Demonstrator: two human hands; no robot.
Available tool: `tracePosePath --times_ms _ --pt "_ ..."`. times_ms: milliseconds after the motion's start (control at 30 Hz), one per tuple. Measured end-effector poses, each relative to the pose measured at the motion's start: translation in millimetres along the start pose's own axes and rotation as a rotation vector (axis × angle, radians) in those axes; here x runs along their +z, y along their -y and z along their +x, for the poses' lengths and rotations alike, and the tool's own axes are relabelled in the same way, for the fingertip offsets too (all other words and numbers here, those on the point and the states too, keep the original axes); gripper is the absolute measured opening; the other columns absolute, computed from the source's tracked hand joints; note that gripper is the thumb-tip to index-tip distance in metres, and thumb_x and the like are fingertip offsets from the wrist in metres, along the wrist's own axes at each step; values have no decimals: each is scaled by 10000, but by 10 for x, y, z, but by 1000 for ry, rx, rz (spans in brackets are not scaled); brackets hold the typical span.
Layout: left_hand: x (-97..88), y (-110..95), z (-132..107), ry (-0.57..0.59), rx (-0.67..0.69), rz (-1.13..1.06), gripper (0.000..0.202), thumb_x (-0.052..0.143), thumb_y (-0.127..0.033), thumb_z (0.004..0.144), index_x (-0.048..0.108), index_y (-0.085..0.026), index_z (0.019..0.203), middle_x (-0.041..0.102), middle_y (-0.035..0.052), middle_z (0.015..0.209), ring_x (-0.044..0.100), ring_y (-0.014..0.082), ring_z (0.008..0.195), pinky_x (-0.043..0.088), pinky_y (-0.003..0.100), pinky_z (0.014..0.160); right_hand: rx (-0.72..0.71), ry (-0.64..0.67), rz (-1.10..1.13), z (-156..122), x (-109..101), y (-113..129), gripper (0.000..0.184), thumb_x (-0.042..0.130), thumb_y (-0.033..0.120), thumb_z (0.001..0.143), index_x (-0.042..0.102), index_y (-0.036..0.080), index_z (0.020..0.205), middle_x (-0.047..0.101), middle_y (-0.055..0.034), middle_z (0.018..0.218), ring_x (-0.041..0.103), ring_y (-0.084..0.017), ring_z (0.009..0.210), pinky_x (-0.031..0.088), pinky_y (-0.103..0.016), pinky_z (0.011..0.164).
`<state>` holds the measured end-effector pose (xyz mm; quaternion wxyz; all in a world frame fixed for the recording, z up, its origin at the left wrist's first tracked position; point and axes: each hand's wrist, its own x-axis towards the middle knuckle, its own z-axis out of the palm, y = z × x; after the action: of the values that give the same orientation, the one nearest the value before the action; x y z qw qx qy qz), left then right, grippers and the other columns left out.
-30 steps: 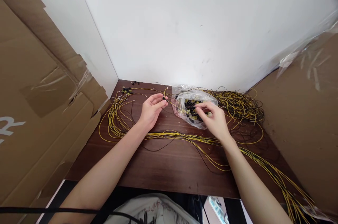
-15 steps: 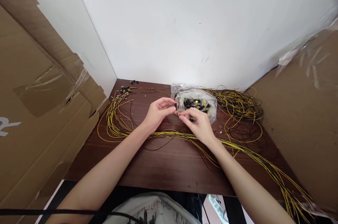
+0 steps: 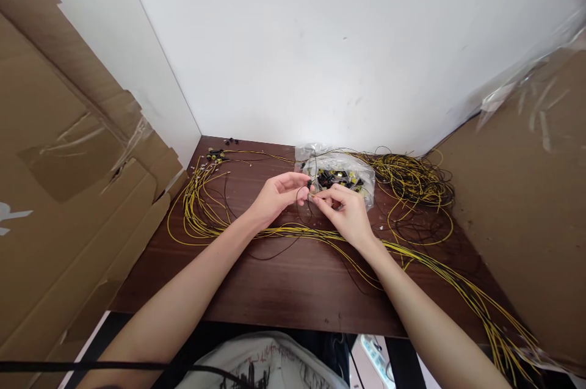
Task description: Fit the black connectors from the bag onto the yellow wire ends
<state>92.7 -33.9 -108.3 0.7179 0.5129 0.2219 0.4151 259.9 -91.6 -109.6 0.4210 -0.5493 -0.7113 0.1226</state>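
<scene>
My left hand (image 3: 281, 196) pinches a small black part (image 3: 309, 184) between thumb and fingers; its exact kind is too small to make out. Close on its right, my right hand (image 3: 345, 209) is closed with thumb and index finger on a thin wire (image 3: 313, 195) at that part. A loop of dark wire hangs just below the fingertips. Right behind the hands lies an open clear plastic bag (image 3: 368, 175) holding several black and yellow parts (image 3: 339, 178). Under both wrists a bundle of yellow and black wires (image 3: 293, 231) runs across the brown table (image 3: 274, 291).
A tangled heap of yellow and black wires (image 3: 412, 184) lies at the back right. Several black and yellow pieces (image 3: 216, 156) sit at the back left. Cardboard sheets (image 3: 82, 193) wall both sides, and a white wall (image 3: 320, 53) rises behind. Below the table edge shows a power strip (image 3: 378, 359).
The black part has turned slightly in my left fingertips, and both hands have shifted a little. The dark wire now forms a loop below them. The view has moved slightly.
</scene>
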Motion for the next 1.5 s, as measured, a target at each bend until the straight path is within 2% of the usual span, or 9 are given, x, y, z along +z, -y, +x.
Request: tracePosePath --times_ms 200,467,633,767,867,967,1167,1300,1500 --pt "34 5 -5 -108 135 232 226 738 -235 659 628 -120 821 603 16 749 523 79 608 440 226 607 -51 -124 81 8 -1 75 152 564 294 835 683 199 840 611 -52 815 553 -184 814 437 -325 751" --pt "96 -9 -57 -146 387 626 102 657 -188 720 622 -141 803 568 17 746 527 112 693 453 234 662 77 -26 327 -16 85 146 162 637 341 768 638 189 712 608 -17 705 550 -147 664 441 -286 650" --pt "76 -6 -26 -189 294 380 170 668 -237 733 603 -134 851 642 46 825 608 144 775 486 288 775 294 24 810 19 62 80 161 595 349 812 647 197 828 676 -19 761 631 -157 786 468 -320 812" --pt "36 -28 8 -227 192 77 245 688 -265 724 576 -126 892 646 33 736 612 133 685 502 311 740 327 74 981 40 -23 55 177 597 352 814 630 183 774 544 44 489 552 -114 499 490 -309 663" --pt "-8 -73 31 -236 153 -137 294 725 -259 686 574 -133 905 614 8 703 584 108 637 504 294 689 331 73 862 53 -92 27 170 654 347 760 627 181 783 458 75 439 412 -80 381 395 -251 469" --pt "-35 -115 39 -234 117 -230 292 741 -238 672 590 -134 899 566 -14 668 477 44 533 431 192 541 267 2 603 67 -150 -18 168 702 304 701 643 177 793 439 69 492 374 -73 436 305 -232 451" --pt "-31 -132 16 -273 118 107 259 708 -299 706 634 -134 892 562 2 638 302 17 437 186 149 379 149 -280 256 74 -260 -107 131 650 302 752 660 173 771 505 28 583 380 -96 527 309 -249 508" --pt "-19 -122 5 -311 142 267 245 672 -313 732 639 -140 903 615 35 710 371 35 468 210 150 372 17 -404 66 65 -313 -99 147 611 307 796 652 180 734 580 -1 651 440 -119 573 363 -272 563" --pt "-1 -114 -4 -294 121 230 273 680 -328 718 636 -133 904 635 56 799 387 34 474 279 158 373 -114 -390 -62 57 -324 -59 119 604 289 807 655 186 836 648 -28 749 531 -150 662 426 -304 667"
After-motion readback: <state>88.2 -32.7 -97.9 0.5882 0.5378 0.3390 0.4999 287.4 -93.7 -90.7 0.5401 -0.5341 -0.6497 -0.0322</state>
